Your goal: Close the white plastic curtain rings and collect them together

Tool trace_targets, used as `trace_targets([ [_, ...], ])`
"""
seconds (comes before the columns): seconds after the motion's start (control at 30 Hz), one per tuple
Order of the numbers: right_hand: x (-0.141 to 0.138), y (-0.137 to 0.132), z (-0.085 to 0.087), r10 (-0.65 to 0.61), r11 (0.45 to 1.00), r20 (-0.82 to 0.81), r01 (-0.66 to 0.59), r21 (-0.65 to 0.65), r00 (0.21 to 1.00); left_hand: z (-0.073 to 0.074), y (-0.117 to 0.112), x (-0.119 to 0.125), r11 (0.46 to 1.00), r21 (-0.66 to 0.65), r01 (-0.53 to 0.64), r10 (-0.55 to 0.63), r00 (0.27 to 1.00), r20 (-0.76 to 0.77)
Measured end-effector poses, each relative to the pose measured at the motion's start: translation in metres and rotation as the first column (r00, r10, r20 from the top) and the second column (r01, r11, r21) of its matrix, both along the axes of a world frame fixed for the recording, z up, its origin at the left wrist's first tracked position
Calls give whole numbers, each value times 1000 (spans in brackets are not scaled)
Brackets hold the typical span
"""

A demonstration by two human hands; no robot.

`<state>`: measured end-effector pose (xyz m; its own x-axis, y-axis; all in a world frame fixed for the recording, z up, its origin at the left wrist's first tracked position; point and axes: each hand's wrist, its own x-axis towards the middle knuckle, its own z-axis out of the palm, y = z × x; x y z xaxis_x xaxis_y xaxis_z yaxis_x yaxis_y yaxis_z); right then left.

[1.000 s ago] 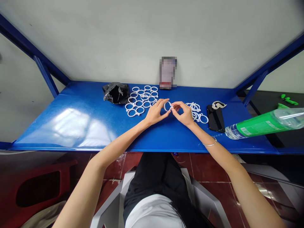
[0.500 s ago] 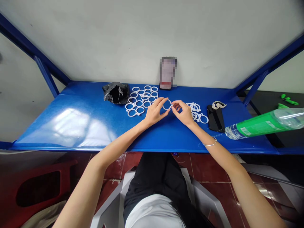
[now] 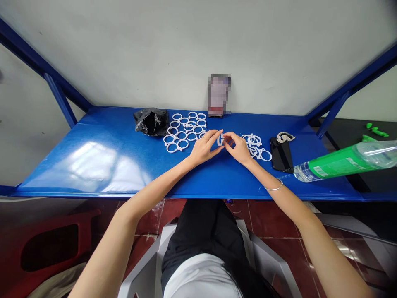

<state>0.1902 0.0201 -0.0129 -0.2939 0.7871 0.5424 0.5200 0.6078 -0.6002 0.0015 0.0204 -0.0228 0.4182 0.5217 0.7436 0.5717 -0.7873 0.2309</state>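
Note:
Both my hands meet over the middle of the blue table (image 3: 102, 161), pinching one white plastic ring (image 3: 221, 140) between them. My left hand (image 3: 204, 147) grips the ring's left side with thumb and fingers. My right hand (image 3: 238, 147) pinches its right side; a thin bangle sits on that wrist. Several white rings (image 3: 185, 130) lie laid out flat to the left of my hands. A tangled heap of white rings (image 3: 257, 145) lies just right of my right hand.
A crumpled black bag (image 3: 151, 121) sits at the back left by the laid-out rings. A blurred card (image 3: 219, 95) leans on the wall. A black phone (image 3: 281, 154), a small white piece (image 3: 285, 136) and a lying green-labelled bottle (image 3: 344, 161) are at right.
The ring between my fingers has turned from face-on to nearly edge-on, and my fingertips have drawn closer together. My arms have stayed in place.

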Motion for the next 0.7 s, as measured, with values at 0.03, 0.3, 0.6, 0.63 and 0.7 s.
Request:
trace_targets([
  [0.03, 0, 0, 0, 2, 1000, 4, -2, -2, 1000, 0, 0, 0, 1000, 16, 5, -5, 1000, -2],
  [0.3, 1, 1, 0, 18, 1000, 20, -18, -15, 1000, 1, -1, 2, 993, 120, 19, -18, 1000, -12],
  [0.6, 1, 1, -1, 20, 999, 14, -19, -35, 1000, -1, 0, 1, 999, 29, 25, -25, 999, -33],
  [0.63, 1, 1, -1, 19, 999, 12, -19, -30, 1000, -1, -1, 1, 1000, 8, 23, -23, 999, -38],
  [0.7, 1, 1, -1, 17, 1000, 10, -16, -21, 1000, 0, -1, 1, 1000, -23, 14, -15, 999, -45],
])
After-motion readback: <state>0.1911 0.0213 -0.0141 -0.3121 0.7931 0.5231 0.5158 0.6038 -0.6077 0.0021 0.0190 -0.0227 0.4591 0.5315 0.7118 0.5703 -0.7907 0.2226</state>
